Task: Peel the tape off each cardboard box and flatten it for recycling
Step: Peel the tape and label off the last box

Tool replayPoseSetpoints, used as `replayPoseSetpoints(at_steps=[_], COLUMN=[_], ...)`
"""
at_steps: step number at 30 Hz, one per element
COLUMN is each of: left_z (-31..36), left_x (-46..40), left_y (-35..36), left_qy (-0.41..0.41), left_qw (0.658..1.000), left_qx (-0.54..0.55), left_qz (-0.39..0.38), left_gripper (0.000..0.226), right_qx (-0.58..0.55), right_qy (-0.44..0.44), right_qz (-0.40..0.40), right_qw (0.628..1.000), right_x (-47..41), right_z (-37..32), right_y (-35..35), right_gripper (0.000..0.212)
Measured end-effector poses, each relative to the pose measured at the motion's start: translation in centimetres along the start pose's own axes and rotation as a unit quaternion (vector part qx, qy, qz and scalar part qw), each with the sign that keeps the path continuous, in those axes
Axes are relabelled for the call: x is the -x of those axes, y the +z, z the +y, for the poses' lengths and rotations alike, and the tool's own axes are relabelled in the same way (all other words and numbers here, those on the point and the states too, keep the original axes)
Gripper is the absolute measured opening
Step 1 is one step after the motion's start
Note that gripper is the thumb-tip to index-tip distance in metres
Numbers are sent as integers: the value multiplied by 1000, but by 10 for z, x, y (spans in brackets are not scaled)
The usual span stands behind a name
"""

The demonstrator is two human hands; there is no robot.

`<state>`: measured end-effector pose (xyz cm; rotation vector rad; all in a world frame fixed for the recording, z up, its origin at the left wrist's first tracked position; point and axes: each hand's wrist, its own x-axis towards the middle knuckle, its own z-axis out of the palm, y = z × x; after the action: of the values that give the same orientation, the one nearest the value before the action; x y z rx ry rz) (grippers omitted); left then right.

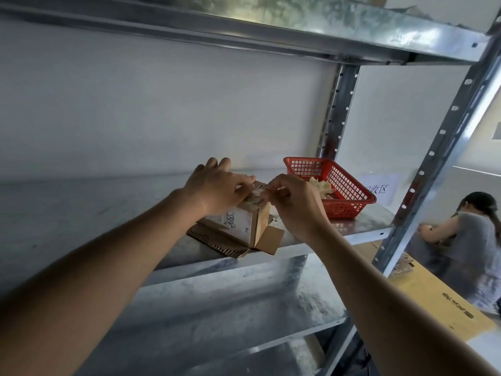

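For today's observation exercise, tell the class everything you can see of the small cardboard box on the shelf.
The cardboard box is small, brown and corrugated, with a white label bearing dark handwritten marks on its near face. It stands on the metal shelf, its bottom flaps splayed open and flat beneath it. The left hand grips its top; the right hand pinches a strip of tape at the top edge. A red basket sits apart, to its right.

1 head view, close, facing forward onto shelf point(339, 234).
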<state>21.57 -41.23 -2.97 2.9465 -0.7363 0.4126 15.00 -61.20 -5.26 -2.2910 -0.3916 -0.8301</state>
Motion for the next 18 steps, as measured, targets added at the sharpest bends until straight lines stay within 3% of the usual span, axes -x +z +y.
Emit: replayPoseSetpoints(at_steps=[3,5,7,10,11,15,18], left_z=[3,6,8,9,9,9,9], left_x=[-2,-4,-4,0,1,2,2], left_y=[0,-1,-1,0,0,-1,-1], left_qy=[-9,-10,-8,-11,-12,-15,-21], left_qw=[1000,1000,1000,1000,1000,1000,1000], left_qx=[14,22,18,4,1,12,16], left_qz=[2,-1,-2,7,6,-4,-10], left_gripper=[49,50,51,52,51,49,50], right_qx=[13,-6,-59,-154,-169,-97,-53], right_qy=[-136,-153,-94,31,60,92,76], right_qz=[28,37,49,21,7,5,1], right_qw=[990,988,993,987,984,991,996], right_x=[8,10,11,11,10,2,9], right_z=[-4,-5,-6,-10,-10,-12,-15], right_y=[1,1,0,-2,-2,2,6], right_gripper=[4,5,13,67,70,9,11])
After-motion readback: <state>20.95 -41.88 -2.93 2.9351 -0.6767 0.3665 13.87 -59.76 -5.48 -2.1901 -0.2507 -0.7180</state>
